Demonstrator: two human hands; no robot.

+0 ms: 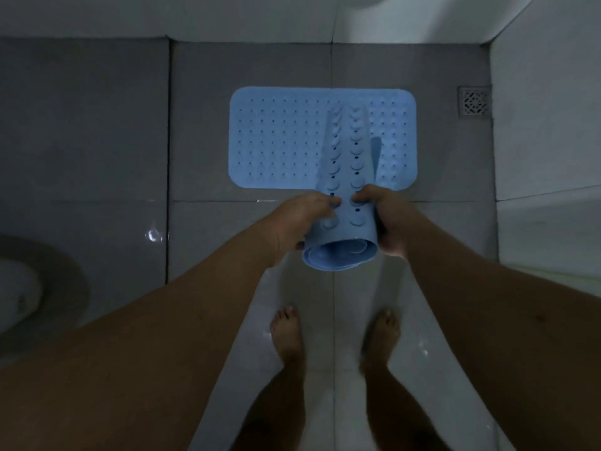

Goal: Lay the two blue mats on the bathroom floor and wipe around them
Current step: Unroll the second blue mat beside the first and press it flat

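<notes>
- One blue mat, the flat mat (279, 138), lies spread on the grey floor tiles (97, 125); it serves as the landmark here.
- The rolled mat (343, 203) is held in the air just nearer the person than the flat mat's near edge, its far end showing over the flat mat's middle and its open spiral end facing the camera.
- The suction cups on the roll face outward, with small holes between them.
- The left hand (297, 222) grips the roll's left side, fingers curled over the top.
- The right hand (388, 219) grips the roll's right side, fingers curled onto the top and almost meeting the left fingertips.
- A floor drain (474, 101) sits right of the flat mat, against the wall.
- Two bare feet (286, 333) stand on the pale tiles, well nearer than the flat mat.
- A white rounded fixture (16, 294) shows far left of the flat mat, too dim to identify.
</notes>
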